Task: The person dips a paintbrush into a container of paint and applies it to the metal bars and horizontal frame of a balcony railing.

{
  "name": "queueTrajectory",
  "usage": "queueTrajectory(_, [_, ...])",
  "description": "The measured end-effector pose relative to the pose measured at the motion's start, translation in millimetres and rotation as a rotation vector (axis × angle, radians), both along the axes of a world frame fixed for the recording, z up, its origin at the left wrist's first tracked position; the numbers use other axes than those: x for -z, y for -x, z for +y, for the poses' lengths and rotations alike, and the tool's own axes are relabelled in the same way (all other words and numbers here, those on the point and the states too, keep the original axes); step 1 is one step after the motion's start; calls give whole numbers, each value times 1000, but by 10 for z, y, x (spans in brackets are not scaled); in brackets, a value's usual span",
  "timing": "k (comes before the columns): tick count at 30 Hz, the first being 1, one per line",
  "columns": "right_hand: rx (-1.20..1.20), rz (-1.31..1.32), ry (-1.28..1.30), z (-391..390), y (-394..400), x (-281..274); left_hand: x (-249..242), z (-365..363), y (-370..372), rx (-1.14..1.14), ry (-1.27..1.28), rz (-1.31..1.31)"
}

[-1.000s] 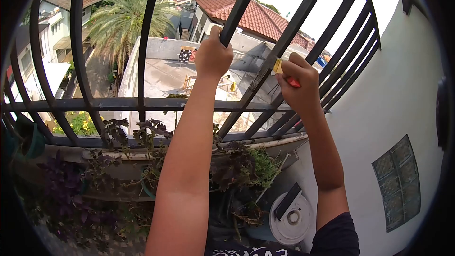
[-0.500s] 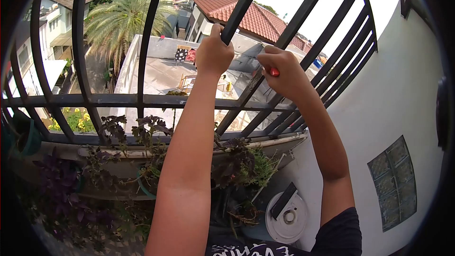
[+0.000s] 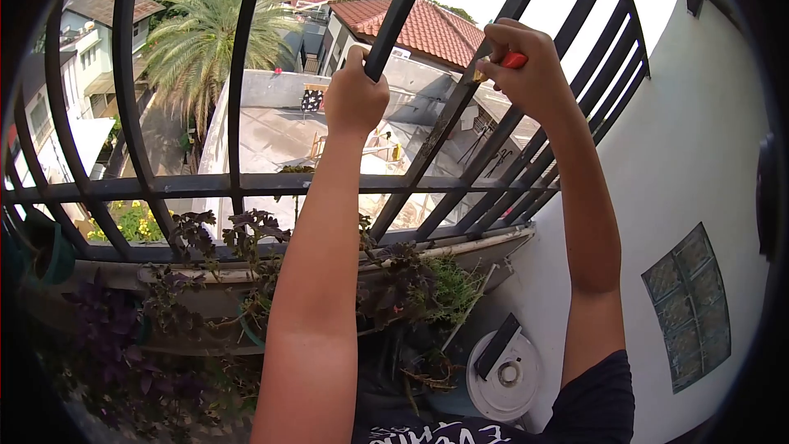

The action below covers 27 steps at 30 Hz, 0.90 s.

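Observation:
My left hand is wrapped round a dark bar of the window-style railing, its fingers closed. Higher and to the right, my right hand grips a small tool with a red handle. A yellowish end of that tool points at the neighbouring bar and seems to touch it; its exact kind is hidden by the fingers. Below the tool, this bar's surface looks pale and patchy down to the crossbar.
Potted plants line the ledge under the railing. A white round lid with a dark object on it sits low, beside the white wall. Beyond the bars are a palm, a concrete terrace and a tiled roof.
My right hand has moved up along its bar with the red-handled tool, uncovering more of the patchy stretch. My left hand keeps its hold on its bar. The view has shifted slightly.

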State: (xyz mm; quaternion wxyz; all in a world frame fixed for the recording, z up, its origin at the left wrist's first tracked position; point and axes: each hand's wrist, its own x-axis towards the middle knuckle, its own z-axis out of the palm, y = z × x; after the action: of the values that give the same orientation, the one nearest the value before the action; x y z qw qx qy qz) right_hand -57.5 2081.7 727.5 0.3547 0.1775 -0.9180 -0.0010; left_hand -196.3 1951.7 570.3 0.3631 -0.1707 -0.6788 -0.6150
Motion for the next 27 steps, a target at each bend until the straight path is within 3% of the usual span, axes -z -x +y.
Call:
queueTrajectory(2, [-108, 204, -98, 46, 23, -135, -3, -7, -7, 5, 17, -26])
queueTrajectory(5, [95, -53, -328, -18, -6, -262, 8, 6, -5, 11, 1, -36])
queueTrajectory(9, [-124, 19, 23, 19, -12, -446, 15, 25, 6, -38, -8, -8])
queueTrajectory(10, [25, 71, -55, 53, -10, -530, 13, 20, 8, -27, -9, -16])
queueTrajectory(12, [-21, 157, -215, 80, 80, -459, 10, 16, -6, 1, -13, -31])
queueTrajectory(14, [-130, -28, -204, 32, 128, -338, 9, 12, -24, -8, -8, -24])
queueTrajectory(16, [-19, -154, -215, -6, 101, -383, 2, 5, -21, -15, -11, -14])
queueTrajectory(18, [106, -86, -46, -47, 7, -498, -1, 2, -21, -10, -15, -4])
queueTrajectory(19, [22, 30, -52, -1, 25, -535, -7, -5, -20, -4, -13, -9])
queueTrajectory(22, [-67, 181, -337, 92, 143, -571, 3, 8, -35, 9, -7, -30])
queueTrajectory(26, [40, -69, 37, -3, 2, -628, -2, 6, -18, -18, -6, -16])
queueTrajectory(27, [7, -29, 77, -6, -38, -695, 3, 7, -16, -22, -7, -6])
